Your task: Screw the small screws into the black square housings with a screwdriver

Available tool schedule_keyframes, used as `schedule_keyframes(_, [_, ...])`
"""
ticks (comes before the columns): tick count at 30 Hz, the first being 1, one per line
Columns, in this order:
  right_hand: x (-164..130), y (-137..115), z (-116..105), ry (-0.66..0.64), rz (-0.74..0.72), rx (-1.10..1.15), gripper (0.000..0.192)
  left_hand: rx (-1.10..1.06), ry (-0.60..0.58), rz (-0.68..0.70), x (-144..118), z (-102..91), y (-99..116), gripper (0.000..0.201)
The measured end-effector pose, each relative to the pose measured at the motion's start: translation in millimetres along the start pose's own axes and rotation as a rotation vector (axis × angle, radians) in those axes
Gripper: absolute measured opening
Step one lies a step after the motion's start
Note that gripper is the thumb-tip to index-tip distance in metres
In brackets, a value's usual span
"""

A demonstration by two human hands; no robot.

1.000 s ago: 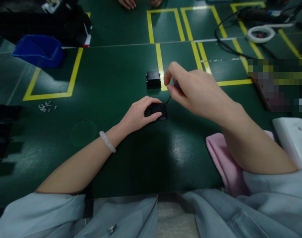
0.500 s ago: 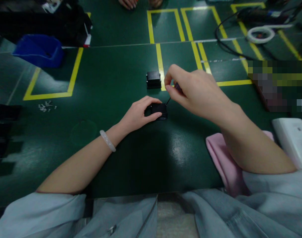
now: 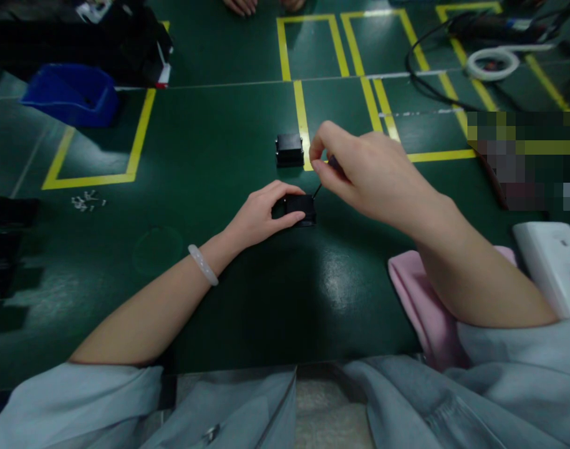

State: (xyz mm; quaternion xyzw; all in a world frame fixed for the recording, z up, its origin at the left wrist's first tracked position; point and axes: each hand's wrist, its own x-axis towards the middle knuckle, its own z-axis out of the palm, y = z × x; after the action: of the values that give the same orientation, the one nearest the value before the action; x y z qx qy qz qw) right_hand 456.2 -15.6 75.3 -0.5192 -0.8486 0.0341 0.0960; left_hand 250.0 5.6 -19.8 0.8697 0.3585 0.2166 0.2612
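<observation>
left arm: bare forearm reaching in from lower left, wrist low | left hand [image 3: 261,215]: palm down, thumb and fingers curled closed in a pinch-like grip | right arm: forearm angled in from lower right, wrist raised | right hand [image 3: 360,171]: held higher, thumb and forefinger pinched together, remaining fingers curled under

On the green worktop [image 3: 210,149] with yellow tape lines lie a blue bin [image 3: 72,93] far left, scattered small screws [image 3: 87,201], a white tape roll [image 3: 493,63] among black cables, and a pink cloth [image 3: 418,299].
</observation>
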Motion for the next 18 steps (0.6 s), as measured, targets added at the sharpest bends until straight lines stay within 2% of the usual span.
schedule_keyframes(18, [1.3, -0.4, 0.6, 0.015, 0.029, -0.022, 0.037, -0.030, -0.019, -0.011, 0.1, -0.6, -0.4, 0.036])
